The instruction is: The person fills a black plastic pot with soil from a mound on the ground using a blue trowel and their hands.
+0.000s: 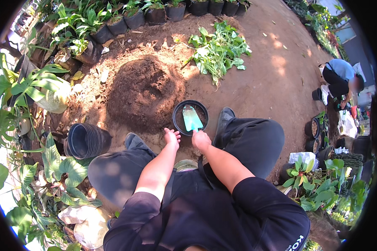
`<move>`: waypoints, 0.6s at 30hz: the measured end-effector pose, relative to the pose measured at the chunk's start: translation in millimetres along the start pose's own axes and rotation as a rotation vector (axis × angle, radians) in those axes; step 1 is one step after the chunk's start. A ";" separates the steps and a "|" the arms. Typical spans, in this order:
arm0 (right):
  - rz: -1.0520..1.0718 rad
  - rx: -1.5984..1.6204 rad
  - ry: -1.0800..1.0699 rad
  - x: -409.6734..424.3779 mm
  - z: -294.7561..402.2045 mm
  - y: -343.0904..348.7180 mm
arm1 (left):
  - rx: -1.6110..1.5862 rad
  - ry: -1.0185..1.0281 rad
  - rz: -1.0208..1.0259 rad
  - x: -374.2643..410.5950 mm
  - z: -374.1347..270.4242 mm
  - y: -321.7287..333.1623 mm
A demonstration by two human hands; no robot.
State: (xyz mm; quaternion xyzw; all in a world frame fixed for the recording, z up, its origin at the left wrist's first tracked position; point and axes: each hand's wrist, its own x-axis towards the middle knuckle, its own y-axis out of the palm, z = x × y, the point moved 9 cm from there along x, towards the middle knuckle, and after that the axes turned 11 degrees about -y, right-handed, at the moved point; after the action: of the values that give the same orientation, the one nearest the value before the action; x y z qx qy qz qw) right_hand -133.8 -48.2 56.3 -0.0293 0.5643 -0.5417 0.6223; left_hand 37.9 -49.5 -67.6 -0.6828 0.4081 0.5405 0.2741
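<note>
My right hand [201, 140] grips the handle of a green hand trowel [191, 117]. The trowel's blade lies over the inside of a round black plastic pot [174, 118], which has dark soil in it. Just left of that pot, my left hand [172, 137] is held palm up with its fingers loosely curled and apart, nothing in it. Beyond my left hand rises a mound of brown soil [144, 91] with a hollow near its top. A heap of uprooted leafy green cuttings [218, 50] lies on the ground past the pot.
A stack of nested black pots [81, 141] leans on its side by my left knee. Potted plants in black bags [135, 19] line the far edge. Leafy plants [51, 157] crowd the left. On the right, another person [339, 77] bends over near several pots [312, 128].
</note>
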 end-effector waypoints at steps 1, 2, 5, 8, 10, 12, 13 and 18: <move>0.009 -0.008 -0.001 5.8 -1.1 3.1 | -0.076 0.017 0.008 -2.2 -5.6 -2.5; 0.009 -0.004 -0.026 15.2 -3.4 8.0 | -0.137 0.030 -0.003 -3.3 -15.2 -6.4; -0.038 -0.045 -0.084 26.8 3.8 18.5 | -0.402 0.154 0.002 -25.2 -72.0 -13.7; 0.021 -0.009 -0.053 46.4 -13.3 42.0 | -0.843 -0.008 0.919 -108.5 -132.9 65.1; 0.054 0.030 -0.024 41.6 -5.6 48.4 | -0.742 0.126 1.154 -175.8 -168.4 83.1; 0.061 0.044 0.005 35.7 2.0 46.7 | -0.698 0.174 1.324 -226.6 -184.2 89.7; 0.086 0.041 0.018 37.5 -0.3 48.2 | -0.668 0.211 1.367 -244.5 -186.2 92.7; 0.141 0.015 0.045 35.2 1.9 49.1 | -0.682 0.224 1.449 -271.3 -187.2 95.3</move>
State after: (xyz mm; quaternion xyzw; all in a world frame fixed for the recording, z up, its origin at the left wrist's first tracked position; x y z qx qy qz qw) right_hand -108.8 -54.0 1.7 0.0272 0.5750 -0.5013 0.6460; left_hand 30.4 -180.5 249.4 -0.3449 0.5868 0.6070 -0.4102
